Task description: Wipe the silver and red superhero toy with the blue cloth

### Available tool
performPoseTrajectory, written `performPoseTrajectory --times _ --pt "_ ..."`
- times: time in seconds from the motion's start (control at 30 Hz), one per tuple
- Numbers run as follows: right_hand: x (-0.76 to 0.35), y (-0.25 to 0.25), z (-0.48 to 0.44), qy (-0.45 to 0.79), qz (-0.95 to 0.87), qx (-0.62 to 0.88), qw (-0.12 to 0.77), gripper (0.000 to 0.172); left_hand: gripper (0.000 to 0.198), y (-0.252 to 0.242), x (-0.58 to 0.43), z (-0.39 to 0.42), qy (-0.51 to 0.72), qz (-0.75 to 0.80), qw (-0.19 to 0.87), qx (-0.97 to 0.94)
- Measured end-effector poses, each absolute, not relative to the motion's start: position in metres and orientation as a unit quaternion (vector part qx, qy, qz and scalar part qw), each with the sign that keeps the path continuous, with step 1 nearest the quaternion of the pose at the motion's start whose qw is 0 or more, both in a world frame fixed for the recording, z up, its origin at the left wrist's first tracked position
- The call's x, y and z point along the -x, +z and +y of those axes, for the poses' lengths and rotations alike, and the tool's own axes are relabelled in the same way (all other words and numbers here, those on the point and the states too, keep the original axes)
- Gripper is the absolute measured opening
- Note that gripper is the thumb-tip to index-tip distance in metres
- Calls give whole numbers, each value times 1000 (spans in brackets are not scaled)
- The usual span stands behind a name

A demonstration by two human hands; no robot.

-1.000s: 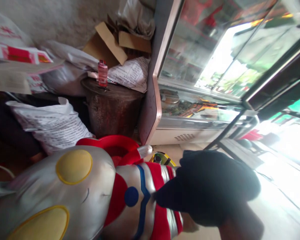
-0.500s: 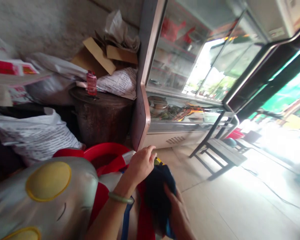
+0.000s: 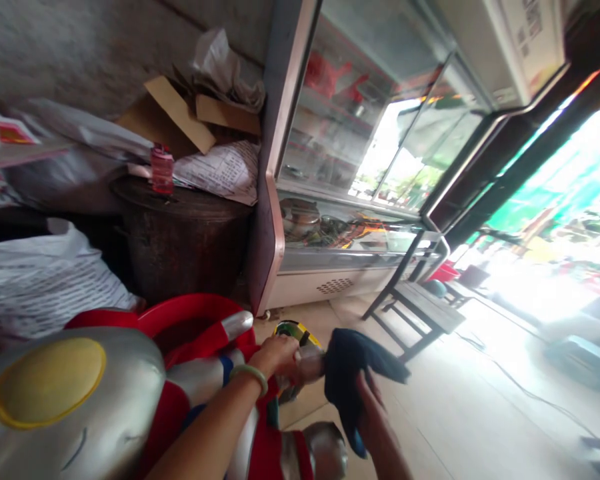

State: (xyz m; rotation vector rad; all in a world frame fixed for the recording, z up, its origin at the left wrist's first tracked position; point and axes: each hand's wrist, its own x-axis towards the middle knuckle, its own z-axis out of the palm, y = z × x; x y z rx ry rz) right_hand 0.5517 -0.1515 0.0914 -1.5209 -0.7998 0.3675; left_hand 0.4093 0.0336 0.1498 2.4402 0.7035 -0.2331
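Now left hand (image 3: 279,353) grips the silver-red figure's (image 3: 130,393) arm; beside it, right hand (image 3: 367,407) clutches a dark cloth (image 3: 350,367).

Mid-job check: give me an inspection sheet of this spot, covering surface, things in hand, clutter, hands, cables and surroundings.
Surface: pale tiled floor, bare where visible.
Job's things: large silver, red and blue plastic hero figure with yellow eyes; dark blue cloth bunched beside the figure's silver arm.
Clutter: printed white sacks, cardboard flaps, small red bottle on a rusty brown drum, red plastic tub behind the figure.
Grippers: left hand, green bangle on its wrist, grips the figure's arm; right hand holds the cloth.
Cables: one thin dark cable across the floor.
Surroundings: glass-fronted display fridge, dark metal bench, bright open doorway.
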Motion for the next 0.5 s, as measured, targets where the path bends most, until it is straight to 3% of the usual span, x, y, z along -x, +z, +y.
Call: performPoseTrajectory --times 0.13,0.33,0.5 --pt "-534 74 -99 153 -393 704 571 62 40 142 -405 37 -66 281 283 -915" --pt "-529 74 -66 135 -393 711 567 69 28 134 -401 43 -31 293 310 -904" --pt "-545 70 -57 186 -301 685 636 72 40 134 -395 45 -29 293 317 -902"
